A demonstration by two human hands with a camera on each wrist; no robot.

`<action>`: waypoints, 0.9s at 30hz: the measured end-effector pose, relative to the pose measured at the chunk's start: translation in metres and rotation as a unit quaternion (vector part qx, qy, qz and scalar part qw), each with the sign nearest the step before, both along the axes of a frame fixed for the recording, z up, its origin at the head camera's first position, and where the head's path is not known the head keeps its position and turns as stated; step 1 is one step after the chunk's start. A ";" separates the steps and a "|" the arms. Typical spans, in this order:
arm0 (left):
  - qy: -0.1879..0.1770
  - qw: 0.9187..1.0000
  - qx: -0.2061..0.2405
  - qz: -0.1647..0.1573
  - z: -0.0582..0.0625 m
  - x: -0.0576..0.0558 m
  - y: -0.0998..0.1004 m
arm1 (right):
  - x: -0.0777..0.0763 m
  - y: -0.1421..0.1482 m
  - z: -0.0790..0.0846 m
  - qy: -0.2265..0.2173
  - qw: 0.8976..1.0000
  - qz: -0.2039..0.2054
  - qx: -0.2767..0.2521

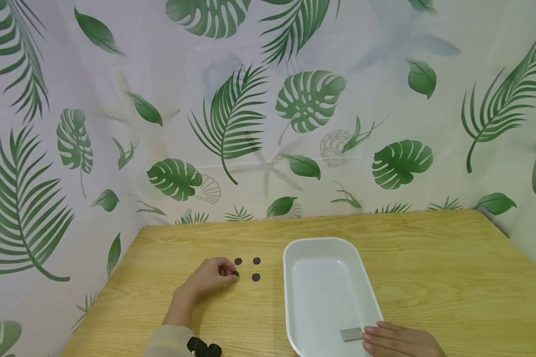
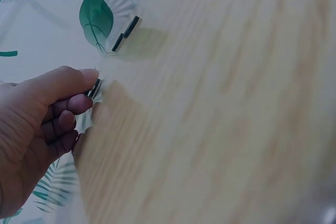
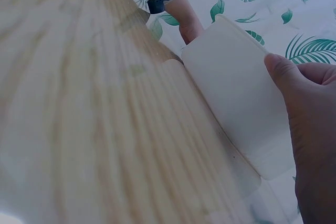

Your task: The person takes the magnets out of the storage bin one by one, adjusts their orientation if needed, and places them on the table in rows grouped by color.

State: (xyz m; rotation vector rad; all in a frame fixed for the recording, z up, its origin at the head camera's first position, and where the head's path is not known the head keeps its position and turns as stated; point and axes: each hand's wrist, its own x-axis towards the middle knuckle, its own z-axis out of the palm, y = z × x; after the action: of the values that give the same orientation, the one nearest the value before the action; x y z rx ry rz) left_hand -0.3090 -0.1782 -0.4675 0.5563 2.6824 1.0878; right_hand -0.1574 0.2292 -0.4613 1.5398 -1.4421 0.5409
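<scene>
In the head view my left hand is low over the table, pinching a small black disc between thumb and fingertips. The left wrist view has the disc's dark edge showing past my thumb. Close by lie three more black discs, at upper left, upper right and lower right. My right hand holds the right rim of a white rectangular tray, its fingers reaching over the edge; my thumb is at the rim in the right wrist view. A grey flat rectangular piece lies inside the tray near the fingertips.
The wood-grain table extends on both sides of the tray. A leaf-patterned cloth hangs behind the table and along its left side. A black device is strapped at my left wrist, by the sleeve.
</scene>
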 end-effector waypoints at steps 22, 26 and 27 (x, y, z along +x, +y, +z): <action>0.019 1.000 0.012 -0.014 -0.009 0.001 -0.005 | 0.000 0.000 0.004 0.006 1.000 0.003 0.001; 0.020 0.999 0.021 -0.015 -0.011 0.000 -0.006 | 0.002 -0.002 0.006 -0.003 1.000 0.002 -0.007; 0.021 0.999 0.021 -0.016 -0.012 0.000 -0.006 | 0.003 -0.003 0.006 -0.005 1.000 0.001 -0.009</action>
State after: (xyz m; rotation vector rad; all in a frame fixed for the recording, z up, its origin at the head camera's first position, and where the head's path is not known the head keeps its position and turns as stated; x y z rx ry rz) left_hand -0.3088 -0.1845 -0.4795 0.6334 2.6822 1.1398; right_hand -0.1547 0.2264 -0.4554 1.5261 -1.4406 0.5624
